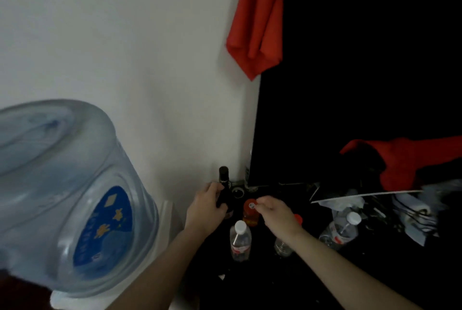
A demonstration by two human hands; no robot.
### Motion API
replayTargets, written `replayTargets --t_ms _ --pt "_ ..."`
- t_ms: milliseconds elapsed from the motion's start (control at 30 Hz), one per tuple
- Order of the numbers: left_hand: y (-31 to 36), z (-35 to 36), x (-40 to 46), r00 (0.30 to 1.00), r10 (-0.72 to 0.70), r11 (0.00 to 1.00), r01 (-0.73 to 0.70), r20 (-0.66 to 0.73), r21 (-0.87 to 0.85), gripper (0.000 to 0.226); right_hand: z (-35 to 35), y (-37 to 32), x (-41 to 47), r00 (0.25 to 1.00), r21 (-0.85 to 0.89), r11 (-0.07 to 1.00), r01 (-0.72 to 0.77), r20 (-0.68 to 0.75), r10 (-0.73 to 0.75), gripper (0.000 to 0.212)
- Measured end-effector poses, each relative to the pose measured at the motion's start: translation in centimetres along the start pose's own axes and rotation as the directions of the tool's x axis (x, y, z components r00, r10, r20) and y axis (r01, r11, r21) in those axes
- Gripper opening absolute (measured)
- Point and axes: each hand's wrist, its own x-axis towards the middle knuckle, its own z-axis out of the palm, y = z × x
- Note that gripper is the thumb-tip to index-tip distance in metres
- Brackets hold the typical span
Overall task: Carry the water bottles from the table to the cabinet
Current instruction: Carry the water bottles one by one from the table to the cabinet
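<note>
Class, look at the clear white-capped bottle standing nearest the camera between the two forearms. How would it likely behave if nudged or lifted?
The clear bottle stands tall and narrow, so a sideways nudge could probably tip it. Once down, its round body would likely roll. It seems thin plastic, so it may flex under a firm squeeze. Its fill level is unclear, so weight is uncertain.

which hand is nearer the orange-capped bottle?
Right. Right hand has fingertips at the orange-capped bottle cap; left hand is further left, wrapped around the dark bottle.
</note>
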Motion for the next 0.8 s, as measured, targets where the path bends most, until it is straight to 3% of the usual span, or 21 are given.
replayTargets --t_ms 167,333,533,800 --pt "7.3 -3.1 -0.3 0.960 0.265 0.940 -0.237 -0.091 0.244 0.049 -5.0 -3.0 -1.0 0.979 -0.360 0.929 0.085 -0.141 -0.145 0.056" --pt "12.2 -2.9 0.2 0.849 0.511 0.819 -0.431 -0.139 0.378 0.065 -10.1 -2.8 -4.2 0.944 -0.567 0.824 0.022 -0.259 -0.204 0.072" --pt "17.8 -1.4 -0.6 0.820 0.572 0.749 -0.515 -0.017 0.417 0.084 -16.4 -0.5 -8.8 0.914 -0.634 0.768 -0.088 -0.358 -0.191 0.079" --pt "29.5 4.3 -4.6 0.749 0.654 0.667 -0.638 0.109 0.385 0.084 -24.6 5.9 -17.3 0.826 -0.539 0.788 -0.299 -0.559 -0.069 0.082"
